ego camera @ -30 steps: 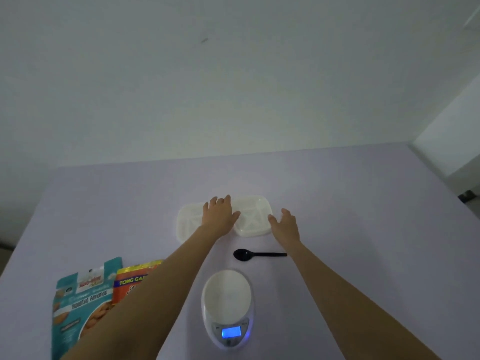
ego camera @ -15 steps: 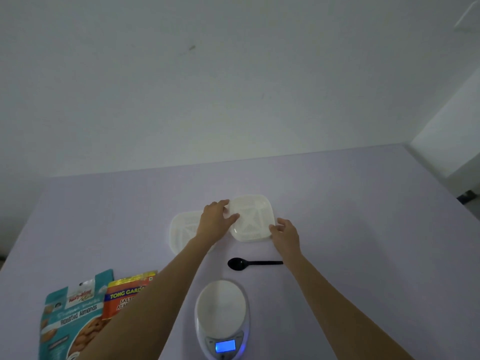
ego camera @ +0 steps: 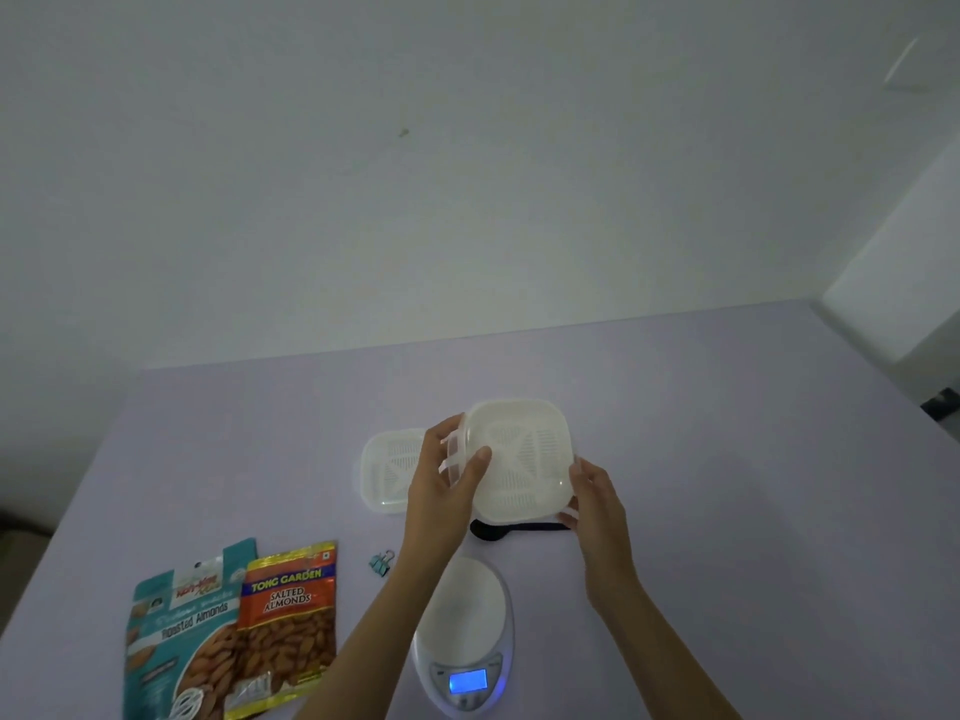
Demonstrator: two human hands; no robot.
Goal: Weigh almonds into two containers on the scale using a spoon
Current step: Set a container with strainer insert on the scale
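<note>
Now you hold one of two containers up beyond the scale.

From the head view you can count two white square containers, one black spoon, one scale, two almond packets and one binder clip. Your left hand (ego camera: 441, 491) grips the held container (ego camera: 524, 459) at its left edge, thumb across the top, and your right hand (ego camera: 597, 506) clasps its near right corner. It is off the table (ego camera: 727, 459), behind the scale (ego camera: 462, 615), with its ribbed face tipped toward you. The second container (ego camera: 392, 470) lies flat, behind and left of the scale. The spoon (ego camera: 488, 532) lies crosswise just behind the scale, bowl leftward, partly hidden. The scale's long axis runs toward you, lit display nearest. The roasted almonds packet (ego camera: 182, 641) and salted almonds packet (ego camera: 288, 626) lie left of the scale, with the binder clip (ego camera: 382, 562) between them and it.
</note>
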